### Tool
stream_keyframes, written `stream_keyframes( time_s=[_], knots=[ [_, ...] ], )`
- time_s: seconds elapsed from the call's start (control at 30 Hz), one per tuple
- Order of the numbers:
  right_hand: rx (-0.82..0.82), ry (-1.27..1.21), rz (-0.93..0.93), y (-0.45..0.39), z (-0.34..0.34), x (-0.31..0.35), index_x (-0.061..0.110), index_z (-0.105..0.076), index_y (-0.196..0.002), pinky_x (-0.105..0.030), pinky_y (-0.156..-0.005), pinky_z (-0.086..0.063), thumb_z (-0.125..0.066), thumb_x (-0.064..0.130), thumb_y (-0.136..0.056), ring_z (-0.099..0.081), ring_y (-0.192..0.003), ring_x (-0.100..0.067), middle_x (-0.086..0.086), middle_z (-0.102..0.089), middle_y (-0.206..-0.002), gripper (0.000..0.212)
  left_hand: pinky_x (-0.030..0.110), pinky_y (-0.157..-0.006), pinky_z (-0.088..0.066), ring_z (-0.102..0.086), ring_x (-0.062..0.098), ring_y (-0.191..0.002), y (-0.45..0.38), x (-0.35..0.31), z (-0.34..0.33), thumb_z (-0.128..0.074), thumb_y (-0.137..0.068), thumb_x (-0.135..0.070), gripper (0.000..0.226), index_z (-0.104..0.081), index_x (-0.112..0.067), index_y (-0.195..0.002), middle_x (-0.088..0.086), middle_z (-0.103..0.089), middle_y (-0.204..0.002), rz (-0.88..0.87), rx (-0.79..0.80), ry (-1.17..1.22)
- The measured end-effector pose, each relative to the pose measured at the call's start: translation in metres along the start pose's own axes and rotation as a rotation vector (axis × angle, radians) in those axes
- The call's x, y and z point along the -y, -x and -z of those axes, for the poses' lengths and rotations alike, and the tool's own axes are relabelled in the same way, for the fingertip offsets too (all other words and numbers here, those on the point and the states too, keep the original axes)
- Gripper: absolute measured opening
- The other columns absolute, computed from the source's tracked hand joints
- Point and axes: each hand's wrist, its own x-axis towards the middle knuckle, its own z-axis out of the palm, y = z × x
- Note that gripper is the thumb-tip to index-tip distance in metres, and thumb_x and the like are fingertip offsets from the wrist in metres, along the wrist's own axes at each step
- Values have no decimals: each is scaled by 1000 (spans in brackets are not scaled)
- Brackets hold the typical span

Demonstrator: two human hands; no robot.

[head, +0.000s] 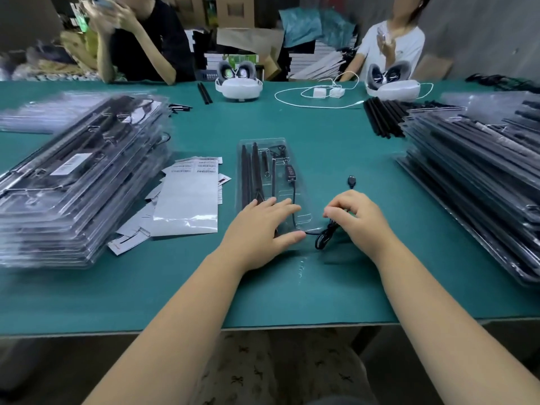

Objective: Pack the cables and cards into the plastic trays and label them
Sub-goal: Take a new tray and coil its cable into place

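Observation:
A clear plastic tray (306, 176) lies in the middle of the green table, holding several black rods (248, 176) and a black cable with an inline controller (291, 173). My left hand (260, 226) lies flat on the tray's near end with straight fingers. My right hand (358, 217) sits just right of the tray, its fingers curled round the loose coil of black cable (325, 236). The cable's USB plug (352, 181) rests on the table beyond my right hand. White label sheets and cards (187, 194) lie left of the tray.
A tall stack of packed trays (73, 182) stands on the left, another stack of trays (479, 182) on the right. Loose black rods (382, 118), two white headsets (238, 83) and a white charger cable (318, 93) lie at the back. Two people sit across the table.

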Motion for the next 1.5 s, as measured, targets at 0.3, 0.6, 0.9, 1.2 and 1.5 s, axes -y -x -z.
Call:
stream_keyframes(
  time_s=[0.3, 0.6, 0.9, 1.2, 1.5],
  knots=[
    [262, 46, -17, 4, 12, -1, 18, -60, -61, -20, -53, -33, -78, 28, -74, -39, -53, -7, 8, -45, -55, 24, 41, -117, -12, -19, 19, -144, 2, -1, 7, -31, -100, -41, 47, -26, -40, -147, -4, -26, -156, -7, -29, 124],
    [-347, -407, -365, -14, 26, -13, 18, -50, -43, -28, -62, -30, -50, 42, -88, -44, -47, -7, 4, -53, -46, 52, 35, -109, -34, -46, 10, -128, 25, 8, 26, -60, -77, -60, 55, -60, -33, -125, -11, -54, -135, -63, -27, 83],
    [-465, -856, -599, -35, 26, -8, 20, -37, -60, -24, -48, -31, -49, 45, -92, -37, -34, -11, 8, -38, -40, 42, 28, -87, -46, -55, 3, -95, -15, -11, 63, -50, -67, -81, 61, -63, -39, -109, -19, -62, -104, 96, 261, 135],
    [-437, -1170, -467, -78, 28, 11, 20, -38, -47, -16, -41, -26, -42, 56, -93, -33, -38, -10, 5, -34, -47, 59, 22, -63, -37, -51, 5, -75, -75, -3, 7, -62, -85, -47, 22, -72, -33, -98, -18, -51, -72, 127, 20, 168],
    [-412, -800, -410, -75, 7, -6, 23, -40, -54, -17, -41, -30, -31, 64, -93, -38, -43, -8, 7, -42, -48, 57, 21, -68, -43, -57, 1, -73, -81, 6, 3, -57, -90, -38, 13, -59, -35, -78, -19, -64, -72, 252, -124, 472]
  ],
)
